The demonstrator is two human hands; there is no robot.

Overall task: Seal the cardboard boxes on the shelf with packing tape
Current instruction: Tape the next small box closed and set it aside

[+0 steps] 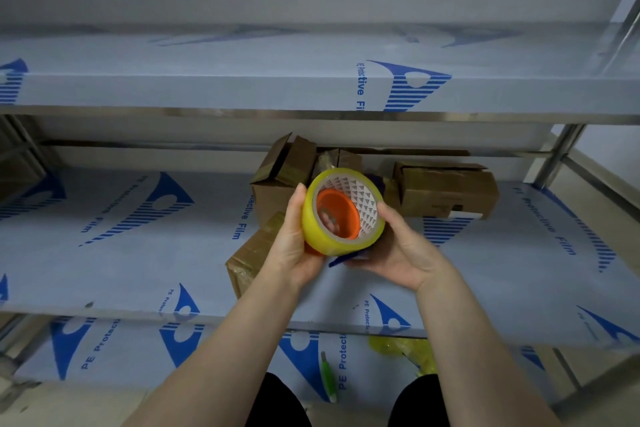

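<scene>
Over the middle shelf [138, 253], a person held a yellow tape roll [313, 225] in both hands, the left hand [294, 250] clasping its left side and the right hand [403, 248] cupping its right and underside. Its open face, with an orange core [341, 215], was turned up toward the camera, its axis running down toward the shelf. Three cardboard boxes lay behind and below: an open box [277, 180], a right box [446, 191] and a near box [247, 262], which the hands partly hid. A green cutter [327, 378] lay on the lower shelf.

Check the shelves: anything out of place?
Yes. Behind the tape, the back box has flaps standing open, askew. On the lower shelf, a green knife and a crumpled yellow wad lie loose.
</scene>
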